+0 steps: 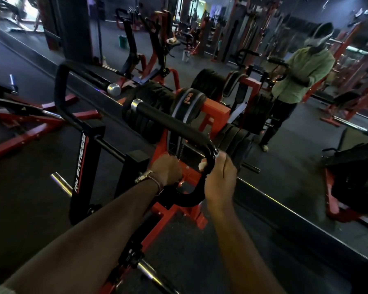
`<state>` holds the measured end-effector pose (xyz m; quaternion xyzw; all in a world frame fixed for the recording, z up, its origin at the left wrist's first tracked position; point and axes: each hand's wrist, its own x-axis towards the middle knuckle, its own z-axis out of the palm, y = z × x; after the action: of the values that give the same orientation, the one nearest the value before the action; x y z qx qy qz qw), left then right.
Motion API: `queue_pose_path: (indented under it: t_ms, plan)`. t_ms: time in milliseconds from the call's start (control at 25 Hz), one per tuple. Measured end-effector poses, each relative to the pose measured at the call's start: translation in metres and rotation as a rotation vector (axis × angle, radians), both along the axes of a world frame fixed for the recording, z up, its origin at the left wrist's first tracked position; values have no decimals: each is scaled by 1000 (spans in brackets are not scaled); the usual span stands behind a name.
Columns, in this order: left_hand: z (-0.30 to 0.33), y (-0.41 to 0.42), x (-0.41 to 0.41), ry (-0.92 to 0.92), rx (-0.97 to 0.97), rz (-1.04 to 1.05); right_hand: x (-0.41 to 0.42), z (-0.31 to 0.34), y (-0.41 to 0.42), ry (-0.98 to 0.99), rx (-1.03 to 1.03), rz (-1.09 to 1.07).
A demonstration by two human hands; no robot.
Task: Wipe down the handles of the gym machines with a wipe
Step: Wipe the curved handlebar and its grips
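While the left grip (166, 170) clasps the handle (174, 124), the right grip (220, 179) presses the wipe (202, 165) against it.

A black handle (174, 124) with a shiny silver end cap is seen on a bright red frame (216, 112). A small white wipe (202, 165) is seen beside it. White letters are printed on a black post (81, 164) (with a thin red stripe). A pale green shirt (300, 75) is shown in the mirror.

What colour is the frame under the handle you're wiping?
Orange-red painted steel frame, beneath the curved black padded handle; seen in the head view.
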<state>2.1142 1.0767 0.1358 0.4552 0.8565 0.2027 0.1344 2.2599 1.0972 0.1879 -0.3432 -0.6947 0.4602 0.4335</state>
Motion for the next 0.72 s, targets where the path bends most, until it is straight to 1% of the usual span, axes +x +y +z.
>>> queue_pose_path:
  t_ms: [80,120,160,200,240,320,400,440,520,600,640,720]
  plan:
    - [-1,2,-2,-61,24,46,-18,35,19,-324,149,58]
    - [1,2,-1,-87,37,68,-24,52,27,-445,187,121]
    - [3,1,0,-122,41,84,-27,61,33,-502,208,168]
    - [5,0,0,-162,48,96,-27,60,35,-513,259,170]
    - [5,0,-4,-192,66,101,-23,49,31,-496,344,125]
    - [-1,2,-18,-343,161,172,-8,8,10,-423,493,-27]
    - [-5,5,-28,-471,254,244,2,-22,-6,-433,591,-138]
    - [-5,5,-30,-489,265,260,-1,-23,-3,-474,672,-172]
    - [-4,6,-30,-517,243,283,-19,-1,11,-582,837,-193]
    - [-4,8,-29,-553,220,299,-33,22,22,-698,992,-122]
    - [-3,9,-28,-563,198,298,-34,23,24,-720,1041,-96]
    - [-6,11,-28,-565,144,276,-22,12,24,-693,1086,-95]
